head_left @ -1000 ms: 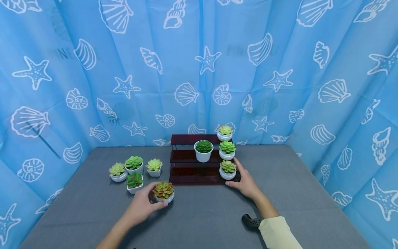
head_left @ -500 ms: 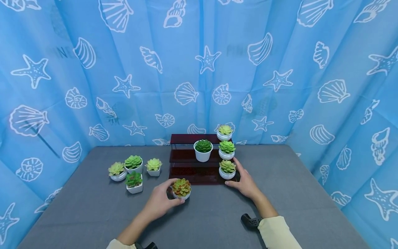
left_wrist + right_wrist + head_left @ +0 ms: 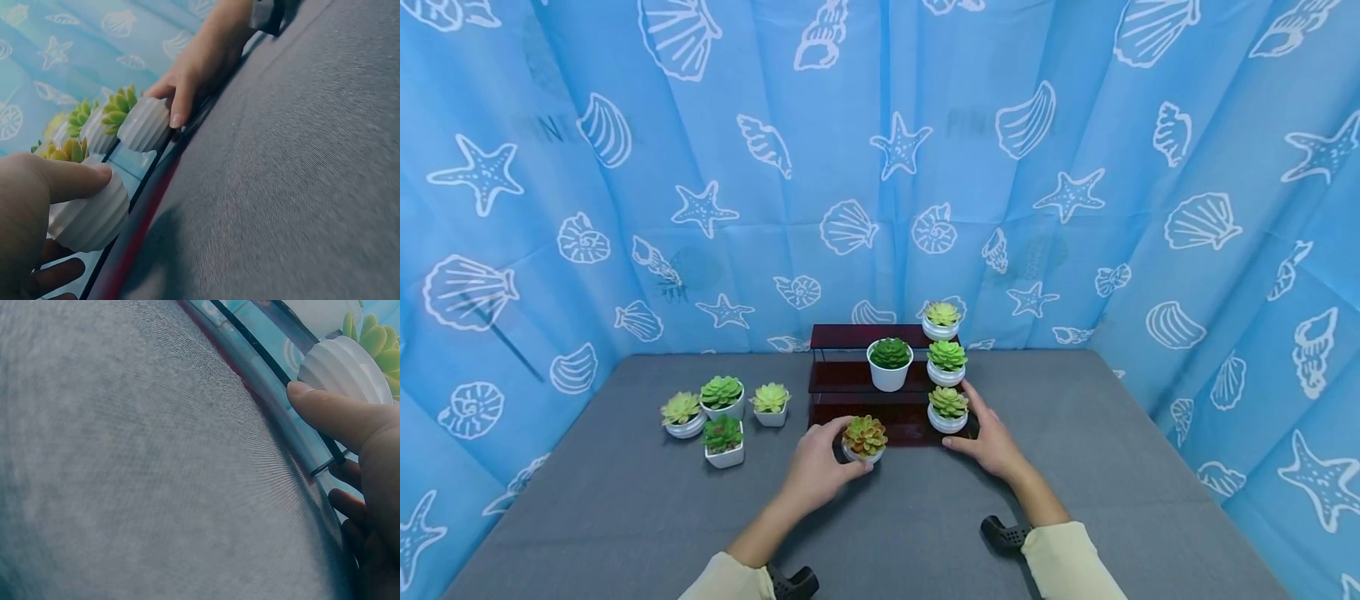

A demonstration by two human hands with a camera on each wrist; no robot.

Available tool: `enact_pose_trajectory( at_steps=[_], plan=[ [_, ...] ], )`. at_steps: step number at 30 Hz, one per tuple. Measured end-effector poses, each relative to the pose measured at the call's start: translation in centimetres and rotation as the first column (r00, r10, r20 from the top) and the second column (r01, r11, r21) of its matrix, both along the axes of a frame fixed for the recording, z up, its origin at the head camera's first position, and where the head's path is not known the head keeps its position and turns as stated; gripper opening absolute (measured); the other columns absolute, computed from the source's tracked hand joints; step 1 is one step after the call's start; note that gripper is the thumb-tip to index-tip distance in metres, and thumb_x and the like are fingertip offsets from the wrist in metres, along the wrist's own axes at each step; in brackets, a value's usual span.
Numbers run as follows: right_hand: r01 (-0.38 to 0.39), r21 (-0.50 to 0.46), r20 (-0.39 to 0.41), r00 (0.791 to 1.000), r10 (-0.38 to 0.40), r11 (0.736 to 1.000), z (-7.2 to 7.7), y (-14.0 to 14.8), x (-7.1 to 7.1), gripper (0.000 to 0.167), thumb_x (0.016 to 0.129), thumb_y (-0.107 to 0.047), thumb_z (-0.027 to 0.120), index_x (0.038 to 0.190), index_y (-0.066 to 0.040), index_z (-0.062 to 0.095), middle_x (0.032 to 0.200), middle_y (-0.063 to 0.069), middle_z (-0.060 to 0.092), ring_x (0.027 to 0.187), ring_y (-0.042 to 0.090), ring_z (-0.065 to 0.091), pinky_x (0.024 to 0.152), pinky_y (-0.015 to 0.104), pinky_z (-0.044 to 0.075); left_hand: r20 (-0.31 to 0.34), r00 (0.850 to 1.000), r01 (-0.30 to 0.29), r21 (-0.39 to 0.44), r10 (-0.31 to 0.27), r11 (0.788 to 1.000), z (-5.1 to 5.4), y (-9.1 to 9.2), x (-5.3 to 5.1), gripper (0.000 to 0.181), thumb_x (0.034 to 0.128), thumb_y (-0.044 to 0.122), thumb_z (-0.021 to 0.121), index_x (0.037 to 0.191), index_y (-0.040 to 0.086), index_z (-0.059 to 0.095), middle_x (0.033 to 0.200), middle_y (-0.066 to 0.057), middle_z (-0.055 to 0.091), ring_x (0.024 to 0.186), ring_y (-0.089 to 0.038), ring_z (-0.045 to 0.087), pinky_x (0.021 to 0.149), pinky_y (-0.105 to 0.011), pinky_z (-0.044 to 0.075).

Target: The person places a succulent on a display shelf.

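Orange-tinged succulent [image 3: 864,437] in its ribbed white pot [image 3: 94,215] is pinched between the left hand's [image 3: 820,468] thumb and fingers, at the front edge of the dark red rack [image 3: 842,377] — whether it touches the lowest tier, I cannot tell. Over the last second it has come rightward from near the square-potted green succulent [image 3: 724,442], so the carrying looks nearly done, the placing not yet. The right hand [image 3: 992,443] grips the rack's front right corner, beside the yellow-green succulent [image 3: 948,408] on the lowest tier, apparently steadying it.
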State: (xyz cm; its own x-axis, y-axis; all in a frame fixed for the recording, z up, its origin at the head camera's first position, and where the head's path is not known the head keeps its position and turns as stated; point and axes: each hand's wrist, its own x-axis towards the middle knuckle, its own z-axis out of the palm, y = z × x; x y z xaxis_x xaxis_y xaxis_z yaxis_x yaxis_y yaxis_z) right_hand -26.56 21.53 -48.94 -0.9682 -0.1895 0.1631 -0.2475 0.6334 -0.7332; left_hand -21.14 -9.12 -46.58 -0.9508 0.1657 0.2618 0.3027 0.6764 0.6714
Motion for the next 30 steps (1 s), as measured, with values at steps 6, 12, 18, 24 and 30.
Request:
enact_pose_trajectory(
  at_steps=[6,12,18,24,30],
  plan=[
    [0.004,-0.012,0.007,1.000,-0.004,1.000,0.2,0.1,0.0,0.102,0.080,-0.028,0.082,0.157,-0.023,0.015,0.151,0.022,0.034,0.132,0.045,0.035,0.100,0.065,0.032,0.015,1.000,0.006,0.022,-0.006,1.000,0.1,1.1,-1.1,0.069,0.0743,0.037,0.084,0.134,0.015,0.057,0.118,-0.006,0.060,0.104,-0.024,0.055,0.085,-0.050,0.049],
    [0.001,-0.007,0.020,1.000,-0.001,1.000,0.0,0.0,0.0,0.102,0.080,-0.030,0.081,0.157,-0.023,0.015,0.151,0.022,0.034,0.132,0.045,0.035,0.101,0.066,0.031,0.004,1.000,0.005,0.008,-0.005,1.000,0.0,1.9,-2.1,0.069,0.0739,0.037,0.084,0.133,0.014,0.058,0.119,-0.005,0.063,0.104,-0.024,0.054,0.086,-0.049,0.046],
    [0.003,-0.006,0.008,1.000,-0.003,1.000,-0.1,0.0,-0.2,0.102,0.080,-0.030,0.081,0.157,-0.024,0.015,0.150,0.022,0.035,0.132,0.044,0.036,0.101,0.065,0.032,-0.004,1.000,-0.017,-0.037,0.017,0.999,0.0,2.3,-3.6,0.069,0.0748,0.042,0.083,0.133,0.013,0.059,0.119,-0.005,0.064,0.104,-0.024,0.054,0.090,-0.049,0.043],
    [0.006,0.003,-0.004,1.000,-0.006,1.000,0.0,0.1,0.0,0.102,0.079,-0.029,0.082,0.157,-0.022,0.016,0.149,0.023,0.037,0.131,0.045,0.037,0.100,0.064,0.033,0.036,0.999,-0.015,-0.036,0.017,0.999,-0.1,2.9,-4.3,0.071,0.0752,0.044,0.082,0.133,0.012,0.056,0.121,-0.006,0.064,0.104,-0.025,0.055,0.093,-0.049,0.040],
    [0.001,0.006,-0.006,1.000,-0.001,1.000,0.0,0.0,0.1,0.102,0.079,-0.029,0.082,0.157,-0.021,0.016,0.149,0.024,0.037,0.130,0.046,0.037,0.098,0.065,0.034,0.015,0.999,-0.044,-0.017,0.044,0.999,-0.1,3.4,-4.2,0.065,0.0746,0.042,0.083,0.124,0.012,0.053,0.121,-0.008,0.065,0.104,-0.024,0.055,0.089,-0.045,0.038]
  ],
)
